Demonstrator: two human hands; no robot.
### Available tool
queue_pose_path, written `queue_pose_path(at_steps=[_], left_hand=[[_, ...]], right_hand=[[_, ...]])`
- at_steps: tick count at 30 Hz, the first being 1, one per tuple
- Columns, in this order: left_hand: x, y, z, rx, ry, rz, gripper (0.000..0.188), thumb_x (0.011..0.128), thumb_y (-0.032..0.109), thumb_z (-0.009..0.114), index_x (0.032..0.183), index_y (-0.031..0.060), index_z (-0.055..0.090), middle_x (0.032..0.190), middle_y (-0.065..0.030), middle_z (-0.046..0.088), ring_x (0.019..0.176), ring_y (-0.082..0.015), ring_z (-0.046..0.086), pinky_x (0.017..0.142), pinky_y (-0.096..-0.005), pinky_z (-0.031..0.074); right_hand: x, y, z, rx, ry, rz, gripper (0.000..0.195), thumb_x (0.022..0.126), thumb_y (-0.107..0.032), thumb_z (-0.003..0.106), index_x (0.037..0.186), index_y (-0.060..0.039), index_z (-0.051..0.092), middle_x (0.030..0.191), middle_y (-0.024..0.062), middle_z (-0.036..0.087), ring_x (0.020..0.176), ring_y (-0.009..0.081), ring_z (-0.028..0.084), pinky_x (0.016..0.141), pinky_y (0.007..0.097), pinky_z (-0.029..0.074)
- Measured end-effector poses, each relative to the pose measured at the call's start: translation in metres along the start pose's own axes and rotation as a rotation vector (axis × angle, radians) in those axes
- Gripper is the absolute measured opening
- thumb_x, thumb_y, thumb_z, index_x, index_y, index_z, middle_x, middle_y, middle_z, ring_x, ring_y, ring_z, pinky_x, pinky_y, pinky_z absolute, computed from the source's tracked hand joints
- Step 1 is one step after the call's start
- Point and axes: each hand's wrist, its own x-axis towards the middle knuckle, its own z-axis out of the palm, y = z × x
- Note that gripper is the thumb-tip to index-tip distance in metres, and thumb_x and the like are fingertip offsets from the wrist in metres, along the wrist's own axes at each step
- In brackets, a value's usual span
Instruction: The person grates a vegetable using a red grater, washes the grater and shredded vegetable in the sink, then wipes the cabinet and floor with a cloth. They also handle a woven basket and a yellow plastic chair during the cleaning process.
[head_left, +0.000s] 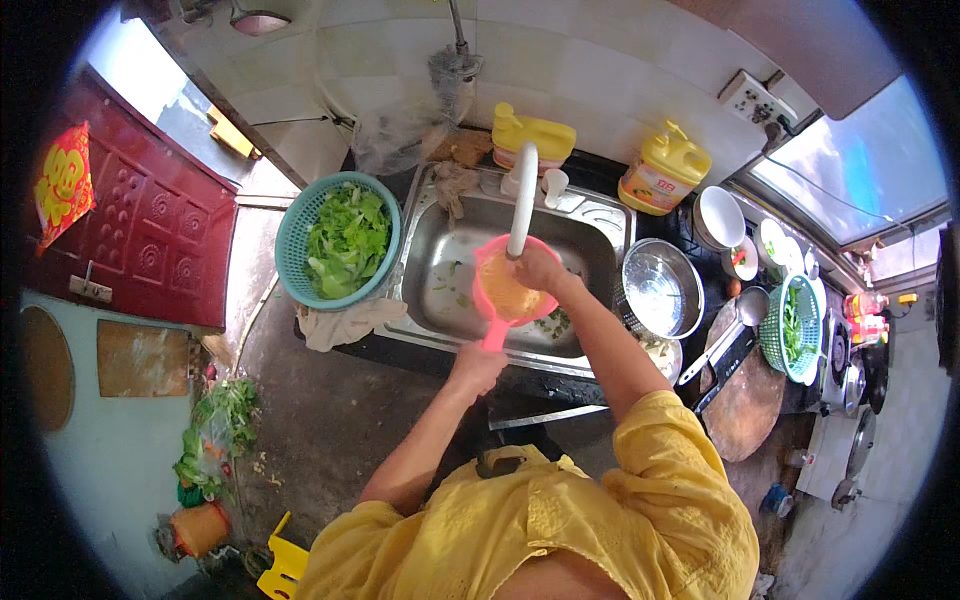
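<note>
My left hand (478, 369) grips the handle of a pink plastic dipper (480, 289), which is over the stainless steel sink (442, 247). My right hand (538, 268) reaches into the dipper's bowl, below the mouth of the white faucet (523, 195). Its fingers are blurred and partly hidden, so I cannot tell whether they hold anything. The inside of the dipper looks yellowish orange. Bits of green leaf (446, 277) lie on the sink bottom. To the left, a teal plastic basket (285, 244) holds cut leafy greens (346, 240).
A steel pot (664, 289) stands right of the sink, near a cleaver (726, 371) and ladle (752, 306) on a round chopping board (742, 420). Yellow detergent jugs (664, 169) line the wall. A cloth (349, 324) lies below the teal basket. Bagged vegetables (217, 420) rest on the floor.
</note>
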Motion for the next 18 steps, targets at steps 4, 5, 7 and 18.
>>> queue_pose_path(at_steps=[4,5,7,18], left_hand=[[0.003,0.001,0.001,0.061,0.002,0.041,0.008,0.076,0.01,0.057,0.073,0.0037,0.055,0.054,-0.0018,0.048,0.036,-0.0119,0.042,0.031,-0.0299,0.029],[0.005,0.001,-0.001,0.092,0.028,0.031,0.007,0.076,0.01,0.057,0.073,0.0038,0.055,0.053,-0.0016,0.048,0.036,-0.0119,0.043,0.031,-0.0299,0.03],[0.007,0.001,0.001,0.095,0.02,0.03,0.007,0.076,0.01,0.057,0.074,0.0041,0.055,0.053,-0.0012,0.048,0.036,-0.0117,0.043,0.032,-0.0299,0.03],[0.003,0.0,0.011,0.04,-0.009,0.084,0.006,0.076,0.01,0.059,0.077,0.0056,0.054,0.053,0.0006,0.046,0.037,-0.0104,0.042,0.033,-0.0283,0.031]], right_hand=[[-0.004,0.021,0.047,-0.016,-0.103,-0.134,0.026,0.083,-0.019,0.059,0.108,-0.0102,0.061,0.099,0.0099,0.066,0.1,0.0264,0.061,0.088,0.0368,0.048],[-0.009,0.002,0.041,-0.059,-0.18,-0.201,0.025,0.082,-0.021,0.059,0.105,-0.0099,0.061,0.099,0.0102,0.065,0.101,0.0263,0.061,0.088,0.0367,0.048],[-0.014,0.006,0.034,0.1,-0.36,-0.122,0.028,0.076,-0.016,0.062,0.103,-0.008,0.061,0.103,0.0105,0.065,0.107,0.0278,0.058,0.094,0.0378,0.046],[-0.011,-0.035,-0.006,-0.113,-0.177,0.11,0.036,0.081,-0.027,0.06,0.114,-0.0115,0.061,0.114,0.014,0.063,0.107,0.0328,0.059,0.092,0.0423,0.046]])
